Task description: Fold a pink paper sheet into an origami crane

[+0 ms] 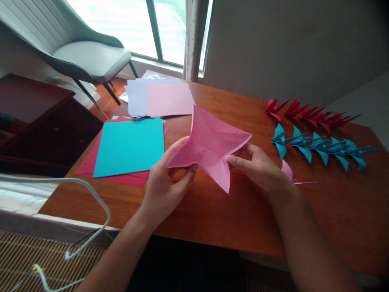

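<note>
A creased pink paper square (210, 142), its corners pulled into a star-like shape, is held above the wooden table (231, 219). My left hand (165, 178) pinches its lower left corner between thumb and fingers. My right hand (258, 164) grips its right side, fingers closed on the paper. A small folded pink piece (287, 170) lies on the table just behind my right wrist.
A teal sheet (129, 147) lies on red sheets (91, 162) at the left. Lavender and pink sheets (158, 97) are stacked at the back. Rows of red folded cranes (313, 113) and blue folded cranes (322, 148) lie at the right. A grey chair (88, 56) stands by the window; a white cable (91, 194) hangs lower left.
</note>
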The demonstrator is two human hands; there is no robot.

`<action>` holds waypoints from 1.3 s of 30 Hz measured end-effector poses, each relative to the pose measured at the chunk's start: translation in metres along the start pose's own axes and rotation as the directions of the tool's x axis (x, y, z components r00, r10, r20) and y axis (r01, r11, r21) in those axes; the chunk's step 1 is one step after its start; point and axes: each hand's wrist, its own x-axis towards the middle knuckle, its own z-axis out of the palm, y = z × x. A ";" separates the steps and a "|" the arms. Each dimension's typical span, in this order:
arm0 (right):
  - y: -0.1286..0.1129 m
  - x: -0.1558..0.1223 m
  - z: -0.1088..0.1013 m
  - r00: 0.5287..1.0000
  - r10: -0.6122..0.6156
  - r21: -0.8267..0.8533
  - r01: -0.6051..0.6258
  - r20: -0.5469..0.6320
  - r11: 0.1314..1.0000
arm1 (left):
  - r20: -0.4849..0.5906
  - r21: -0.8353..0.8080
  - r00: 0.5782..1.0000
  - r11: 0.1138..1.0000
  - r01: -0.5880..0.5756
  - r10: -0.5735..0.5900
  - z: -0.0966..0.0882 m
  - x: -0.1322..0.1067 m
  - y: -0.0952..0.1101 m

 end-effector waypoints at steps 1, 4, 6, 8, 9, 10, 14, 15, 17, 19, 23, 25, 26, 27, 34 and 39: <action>0.000 0.000 0.000 1.000 0.000 0.028 -0.001 0.010 1.000 | 0.015 -0.004 1.000 1.000 -0.002 0.003 0.000 0.000 0.000; 0.001 0.001 0.002 1.000 0.010 0.111 -0.013 0.027 0.994 | 0.035 0.005 0.999 1.000 -0.007 0.007 -0.001 -0.002 -0.003; 0.001 0.002 0.003 0.999 0.023 0.145 -0.026 0.023 0.989 | 0.036 0.009 0.999 1.000 -0.004 0.004 -0.001 -0.002 -0.004; 0.001 0.002 0.004 0.999 0.030 0.167 -0.032 0.014 0.985 | 0.053 -0.006 0.999 1.000 0.009 -0.009 0.000 -0.001 -0.005; 0.001 0.003 0.004 0.999 0.031 0.176 -0.033 0.012 0.984 | 0.066 -0.019 0.998 1.000 0.020 -0.019 0.000 -0.001 -0.004; 0.001 0.003 0.003 0.999 0.031 0.185 -0.032 0.010 0.982 | 0.074 -0.026 0.997 0.999 0.035 -0.033 -0.001 0.000 -0.004; -0.001 0.003 0.002 1.000 0.024 0.202 -0.022 -0.011 0.979 | -0.066 0.107 0.998 0.994 -0.015 0.022 -0.006 -0.007 0.005; -0.002 0.003 0.002 1.000 0.020 0.201 -0.017 -0.015 0.979 | -0.174 0.181 0.979 0.981 -0.073 0.105 -0.006 -0.013 0.009; -0.003 0.003 0.002 1.000 0.008 0.199 -0.005 -0.015 0.980 | -0.350 0.355 0.887 0.919 -0.172 0.302 -0.003 -0.029 0.021; -0.004 0.002 0.004 1.000 -0.005 0.195 0.006 -0.007 0.981 | -0.248 0.288 0.942 0.945 -0.153 0.228 0.008 -0.046 0.036; -0.006 -0.001 0.008 0.999 -0.038 0.182 0.035 0.009 0.983 | 0.306 -0.246 0.896 0.883 0.400 -0.321 0.042 -0.063 0.059; -0.007 -0.002 0.009 0.998 -0.055 0.184 0.051 0.016 0.982 | 0.443 -0.388 0.799 0.716 0.580 -0.407 0.055 -0.059 0.060; -0.007 -0.002 0.010 0.998 -0.059 0.188 0.054 0.022 0.981 | 0.470 -0.435 0.768 0.643 0.631 -0.435 0.060 -0.056 0.058; -0.007 -0.002 0.010 0.998 -0.061 0.191 0.054 0.030 0.980 | 0.477 -0.464 0.757 0.604 0.648 -0.447 0.063 -0.052 0.056; -0.005 -0.002 0.008 0.999 -0.048 0.161 0.047 0.002 0.986 | 0.456 -0.518 0.734 0.520 0.679 -0.503 0.071 -0.039 0.047; -0.006 -0.002 0.008 0.999 -0.042 0.161 0.041 0.001 0.986 | 0.441 -0.553 0.731 0.484 0.679 -0.522 0.071 -0.039 0.050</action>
